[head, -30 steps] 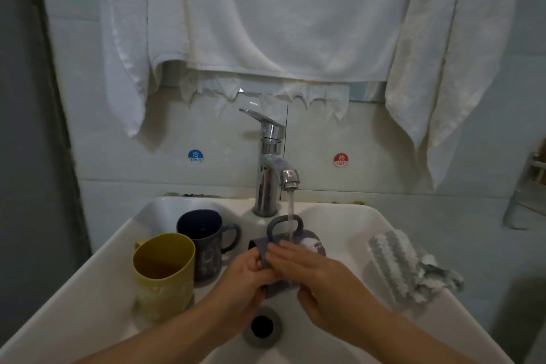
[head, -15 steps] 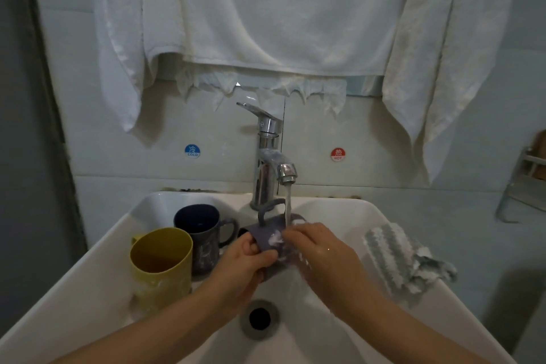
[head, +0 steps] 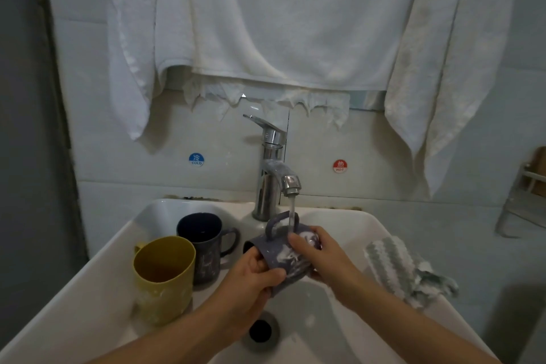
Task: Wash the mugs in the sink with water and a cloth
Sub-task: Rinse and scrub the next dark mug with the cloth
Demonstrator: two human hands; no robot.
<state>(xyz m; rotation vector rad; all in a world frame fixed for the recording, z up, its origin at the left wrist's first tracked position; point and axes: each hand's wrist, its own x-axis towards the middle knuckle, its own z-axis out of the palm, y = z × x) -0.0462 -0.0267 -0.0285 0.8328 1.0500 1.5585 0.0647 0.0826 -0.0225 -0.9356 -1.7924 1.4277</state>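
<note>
A grey-purple mug (head: 280,251) with white foam lies on its side over the white sink (head: 97,284), handle up, under running water from the tap (head: 273,168). My left hand (head: 251,284) grips the mug near its mouth end. My right hand (head: 319,257) wraps the mug's base end, fingers over the foamy side. A yellow mug (head: 162,275) and a dark blue mug (head: 204,242) stand upright at the sink's left. A grey-and-white striped cloth (head: 396,269) lies on the sink's right rim, held by neither hand.
White towels (head: 266,23) hang over the tiled wall above the tap. The drain (head: 261,331) sits below my hands. A metal rack (head: 526,201) is mounted at the far right. Cold and hot stickers flank the tap.
The mug has risen closer to the tap's stream. My right hand slid from its front to its base end, baring more of the foamy side.
</note>
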